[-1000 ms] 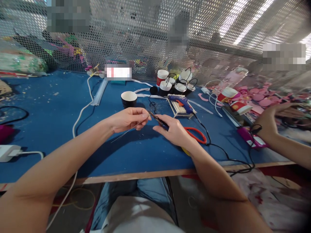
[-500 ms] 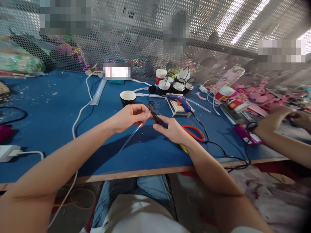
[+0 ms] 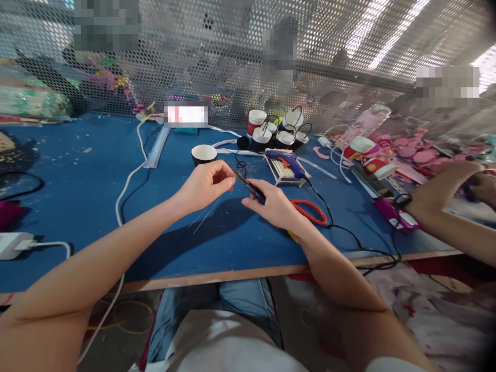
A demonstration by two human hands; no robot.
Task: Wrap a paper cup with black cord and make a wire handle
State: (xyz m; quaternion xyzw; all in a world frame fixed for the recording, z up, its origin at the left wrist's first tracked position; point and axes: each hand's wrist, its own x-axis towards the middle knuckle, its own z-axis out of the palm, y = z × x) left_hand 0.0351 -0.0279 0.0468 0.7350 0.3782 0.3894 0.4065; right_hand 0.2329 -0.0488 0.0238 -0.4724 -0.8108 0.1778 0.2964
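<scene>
Hands: left hand (image 3: 207, 185) pinches a thin wire (image 3: 207, 214) above the table (image 3: 77, 175); right hand (image 3: 273, 206) grips small pliers (image 3: 251, 188), tips at the wire's upper end.
Wire: held in mid-air between both hands, free end slanting down toward the table.
Risk: pliers tips sit close to the left fingertips; a slip could nip them, or the springy wire could flick loose.
Cup (image 3: 204, 153): dark paper cup, inside looks white, contents not visible.
Jars (image 3: 277, 132): lidded, contents hidden.

No text can be read anywhere; the red print on the paper cups (image 3: 358, 150) is too blurred.
</scene>
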